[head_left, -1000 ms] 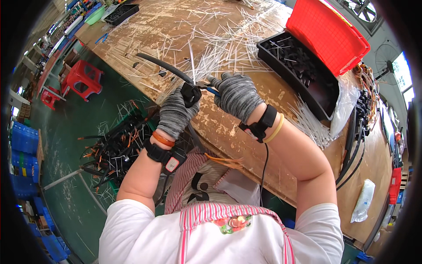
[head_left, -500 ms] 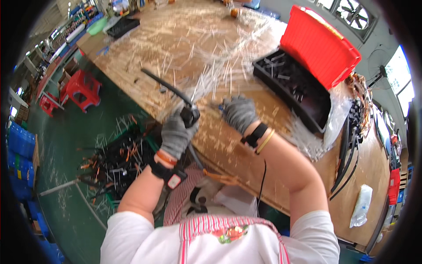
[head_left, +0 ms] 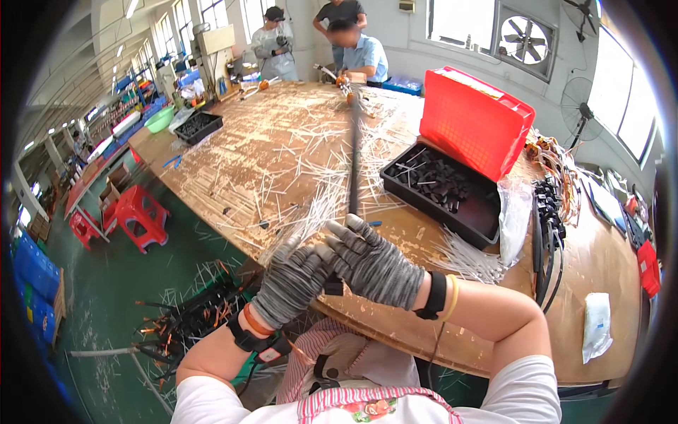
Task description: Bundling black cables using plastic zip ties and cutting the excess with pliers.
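Note:
My left hand (head_left: 288,284) and my right hand (head_left: 381,268), both in grey knit gloves, meet at the table's near edge. A black cable (head_left: 354,159) rises from between them, pointing away from me over the table. Under the hands, part of a black block-shaped piece (head_left: 333,286) shows. The left fingers are bent around this piece, mostly hidden by the right hand. My right fingers close over the cable's near end, and the exact grip is covered. Just beyond the right fingertips lies a small blue item (head_left: 375,224), largely hidden.
Thin white strips (head_left: 318,184) litter the wooden table (head_left: 244,120). At right stand a black tray (head_left: 452,191) of small black parts, a tilted red crate (head_left: 477,124) and black cables (head_left: 547,240). A crate of cable pieces (head_left: 191,325) sits low left. People (head_left: 364,60) are at the far side.
My right hand has left the blue item and come to the left hand. The cable has swung from pointing up-left to straight away. The view has tilted up, showing people.

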Tool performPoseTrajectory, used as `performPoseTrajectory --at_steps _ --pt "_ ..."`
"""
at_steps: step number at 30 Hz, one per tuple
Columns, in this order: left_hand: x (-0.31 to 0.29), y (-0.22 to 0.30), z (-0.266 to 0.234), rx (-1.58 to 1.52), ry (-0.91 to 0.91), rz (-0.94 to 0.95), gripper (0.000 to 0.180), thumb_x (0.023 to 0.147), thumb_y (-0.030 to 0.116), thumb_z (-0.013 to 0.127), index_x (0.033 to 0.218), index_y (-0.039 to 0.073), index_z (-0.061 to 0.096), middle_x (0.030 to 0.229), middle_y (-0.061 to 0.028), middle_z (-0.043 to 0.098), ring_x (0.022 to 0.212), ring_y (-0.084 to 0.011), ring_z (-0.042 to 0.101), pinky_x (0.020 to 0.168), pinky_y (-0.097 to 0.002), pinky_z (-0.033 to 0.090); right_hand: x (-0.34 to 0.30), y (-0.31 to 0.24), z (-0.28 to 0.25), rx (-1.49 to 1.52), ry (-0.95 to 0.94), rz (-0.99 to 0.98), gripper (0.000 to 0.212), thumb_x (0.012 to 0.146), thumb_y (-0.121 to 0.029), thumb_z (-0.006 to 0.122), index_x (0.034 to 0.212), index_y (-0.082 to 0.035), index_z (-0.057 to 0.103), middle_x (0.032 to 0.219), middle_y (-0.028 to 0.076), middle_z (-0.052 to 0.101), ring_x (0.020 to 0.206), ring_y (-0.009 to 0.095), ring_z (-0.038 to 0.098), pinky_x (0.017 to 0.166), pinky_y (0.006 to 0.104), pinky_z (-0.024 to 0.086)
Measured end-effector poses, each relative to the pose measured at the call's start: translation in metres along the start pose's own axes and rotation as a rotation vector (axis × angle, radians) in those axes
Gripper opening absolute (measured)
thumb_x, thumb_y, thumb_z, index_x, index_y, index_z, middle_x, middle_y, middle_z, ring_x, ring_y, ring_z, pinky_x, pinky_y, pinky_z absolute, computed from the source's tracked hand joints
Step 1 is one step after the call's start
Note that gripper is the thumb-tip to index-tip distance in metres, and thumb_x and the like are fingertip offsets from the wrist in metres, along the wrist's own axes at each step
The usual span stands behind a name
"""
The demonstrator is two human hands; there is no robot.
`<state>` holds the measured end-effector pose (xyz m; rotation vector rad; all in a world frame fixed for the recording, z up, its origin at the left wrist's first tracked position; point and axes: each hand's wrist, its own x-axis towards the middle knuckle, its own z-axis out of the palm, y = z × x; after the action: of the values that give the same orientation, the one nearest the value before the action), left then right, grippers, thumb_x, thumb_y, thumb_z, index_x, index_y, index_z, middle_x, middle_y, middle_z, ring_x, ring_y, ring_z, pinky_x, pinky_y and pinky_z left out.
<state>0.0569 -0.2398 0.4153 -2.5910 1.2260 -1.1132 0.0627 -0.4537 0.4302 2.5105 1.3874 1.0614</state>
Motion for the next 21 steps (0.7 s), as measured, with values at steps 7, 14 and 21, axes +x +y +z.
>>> performPoseTrajectory --at_steps 7,14,21 --pt "0.035 0.016 -0.024 -0.079 0.103 0.141 0.036 0.083 0.023 0.065 0.117 0.014 0.057 0.118 -0.004 0.059 0.113 -0.0225 0.055 0.105 -0.0455 0.036 -0.055 0.029 -0.035 -0.235 -0.195 -0.206 0.011 0.085 -0.014 0.051 0.079 -0.005 0.055 0.056 0.0 0.054 0.049 0.02 0.055 0.051 0.0376 0.048" --pt "0.034 0.026 -0.041 -0.258 0.406 -0.01 0.04 0.085 0.025 0.07 0.117 0.006 0.055 0.116 -0.0136 0.057 0.108 -0.0319 0.055 0.095 -0.0461 0.043 -0.115 0.068 -0.152 -0.91 -0.391 0.258 0.023 0.089 -0.015 0.055 0.068 -0.009 0.051 0.054 0.01 0.053 0.05 0.022 0.057 0.045 0.0402 0.043" --pt "-0.005 0.067 0.047 -0.49 0.052 -0.084 0.04 0.086 0.022 0.069 0.121 0.006 0.058 0.116 -0.0136 0.057 0.109 -0.0325 0.053 0.097 -0.0439 0.04 -0.254 0.148 -0.233 -0.132 0.143 1.163 0.02 0.09 -0.025 0.061 0.095 -0.008 0.07 0.069 0.012 0.065 0.068 0.029 0.062 0.064 0.0372 0.048"
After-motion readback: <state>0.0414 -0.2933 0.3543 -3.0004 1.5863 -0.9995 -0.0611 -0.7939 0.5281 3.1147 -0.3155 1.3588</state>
